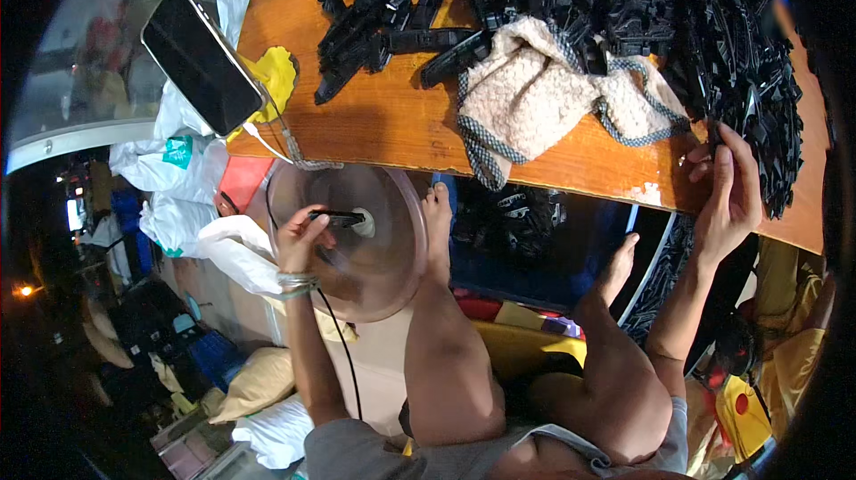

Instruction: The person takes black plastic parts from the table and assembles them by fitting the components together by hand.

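Note:
My left hand (301,237), with bangles at the wrist, is closed on a slim black plastic piece (341,215). It is held over a round, see-through, fan-like thing (392,277) with a pale hub, below the table's left edge. My right hand (729,190) is at the table's front right edge, its fingers pinched around a small dark plastic piece (713,132) beside the pile. A large heap of glossy black plastic pieces (642,12) covers the far and right parts of the wooden table (392,123). A cream cloth (526,88) with a checked border lies crumpled at the front edge.
A phone (203,59) with a white cable stands tilted at the table's left, next to a yellow cloth (275,79). Under the table is a blue bin (553,257) with more black pieces. White plastic bags (178,181) hang at the left. My bare legs are below the table.

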Demonstrator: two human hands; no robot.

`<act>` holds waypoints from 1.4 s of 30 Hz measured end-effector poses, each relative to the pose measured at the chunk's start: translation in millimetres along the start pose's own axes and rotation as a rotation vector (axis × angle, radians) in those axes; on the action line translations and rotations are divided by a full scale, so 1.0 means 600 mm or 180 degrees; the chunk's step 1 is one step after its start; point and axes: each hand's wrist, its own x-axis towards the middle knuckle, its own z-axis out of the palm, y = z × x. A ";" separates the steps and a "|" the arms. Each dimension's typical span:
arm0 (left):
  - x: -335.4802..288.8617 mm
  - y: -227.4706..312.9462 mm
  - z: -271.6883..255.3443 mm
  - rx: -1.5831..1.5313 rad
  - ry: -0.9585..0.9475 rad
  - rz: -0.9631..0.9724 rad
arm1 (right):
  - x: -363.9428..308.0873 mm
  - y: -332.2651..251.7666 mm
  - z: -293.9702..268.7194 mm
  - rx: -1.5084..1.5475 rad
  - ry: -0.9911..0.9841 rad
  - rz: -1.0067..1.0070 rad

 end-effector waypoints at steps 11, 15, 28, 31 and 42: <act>0.021 -0.045 -0.017 0.0001 -0.0580 -0.0460 | 0.002 -0.003 0.003 0.0061 0.0042 -0.0118; -0.008 -0.159 -0.081 0.3822 -0.0689 0.0498 | 0.004 -0.011 0.017 0.0236 -0.0106 -0.0088; -0.134 0.393 0.302 0.0005 -0.1012 0.1877 | -0.014 -0.030 -0.007 0.1553 0.0211 0.0373; -0.083 0.393 0.363 -0.1007 -0.2082 0.1136 | -0.027 -0.039 0.008 0.1713 0.0118 0.0699; -0.064 0.366 0.419 0.1140 -0.0991 0.1851 | -0.016 -0.049 -0.007 -0.0197 -0.0731 -0.0223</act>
